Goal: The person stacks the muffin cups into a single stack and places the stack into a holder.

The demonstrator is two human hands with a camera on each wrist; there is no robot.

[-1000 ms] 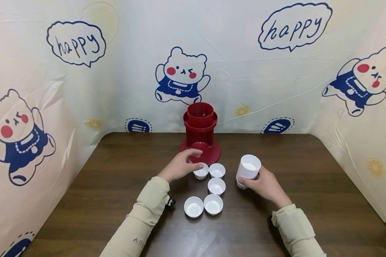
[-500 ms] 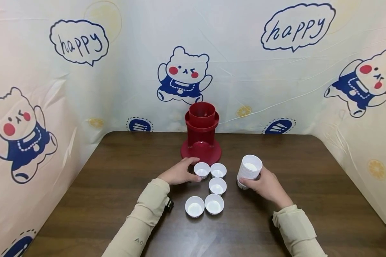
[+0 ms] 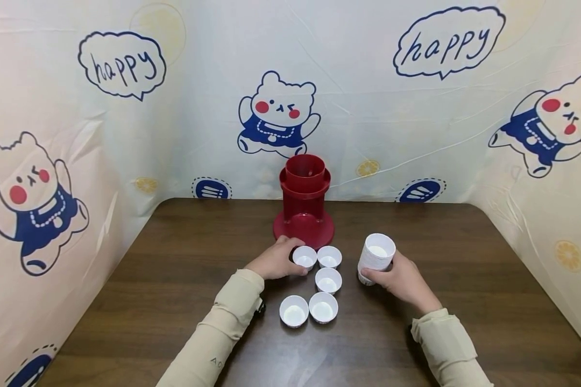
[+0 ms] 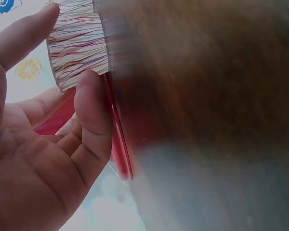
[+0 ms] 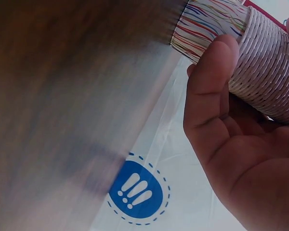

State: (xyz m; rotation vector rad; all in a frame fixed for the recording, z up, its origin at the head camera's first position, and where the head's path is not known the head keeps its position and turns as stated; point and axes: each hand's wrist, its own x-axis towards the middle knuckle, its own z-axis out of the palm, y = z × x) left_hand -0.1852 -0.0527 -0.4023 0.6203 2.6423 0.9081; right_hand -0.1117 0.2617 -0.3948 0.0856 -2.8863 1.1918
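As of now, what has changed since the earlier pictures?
The left hand has come down from over the back left cup; its thumb and fingers now curl round that cup. The right hand still holds the stack. The other four cups and the red stand have stayed put.

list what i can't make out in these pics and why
Number of cups in the stack: right wrist view, cut off by the right picture edge and partly covered by the right grip.
Inside bottom of the red tube stand: head view, hidden by its own front wall.
Fine grain of the table: left wrist view, blurred.
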